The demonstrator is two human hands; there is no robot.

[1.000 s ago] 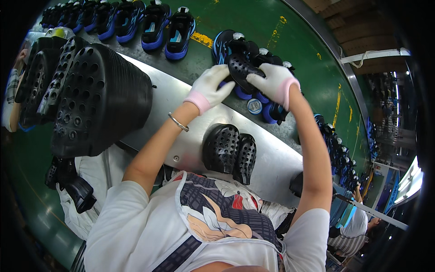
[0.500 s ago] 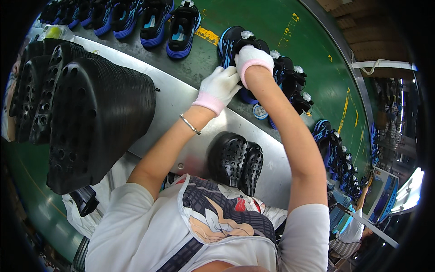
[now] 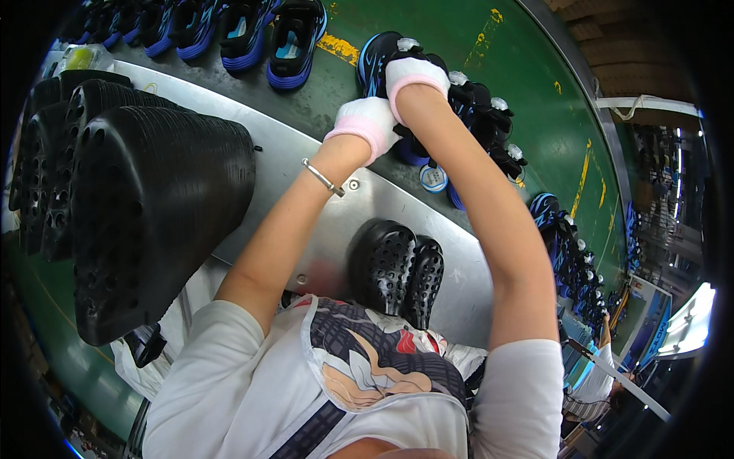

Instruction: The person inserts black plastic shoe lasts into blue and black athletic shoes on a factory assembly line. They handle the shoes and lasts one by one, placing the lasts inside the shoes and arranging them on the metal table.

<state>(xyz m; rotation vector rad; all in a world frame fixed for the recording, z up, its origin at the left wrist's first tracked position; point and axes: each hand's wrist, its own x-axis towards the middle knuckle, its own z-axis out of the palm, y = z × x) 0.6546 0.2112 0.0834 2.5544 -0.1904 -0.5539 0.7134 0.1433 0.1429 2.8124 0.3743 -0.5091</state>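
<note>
Both my hands wear white gloves with pink cuffs and meet at a black-and-blue sneaker (image 3: 374, 67) on the green conveyor. My right hand (image 3: 417, 74) is curled over the sneaker's upper part, beside a whitish wad at its top. Close by, at the near end of the sneaker, my left hand (image 3: 368, 119) is bent and closed against it. The gloves hide the fingertips and most of the shoe's opening. Nearer me, a pair of black perforated shoe-shaped inserts (image 3: 382, 264) rests on the metal ledge (image 3: 306, 226).
Tall nested stacks of black perforated inserts (image 3: 164, 199) stand at the left. Sneakers (image 3: 297, 46) line the conveyor (image 3: 428, 23) at the far left, and more (image 3: 569, 245) run down the right. A round blue-and-white tag (image 3: 433, 178) hangs near my right forearm. Another person (image 3: 596, 382) is at the right.
Both hands have moved slightly away from me and left. My left hand has turned so that its fingers no longer show. The sneakers on the conveyor appear shifted slightly left and up in view.
</note>
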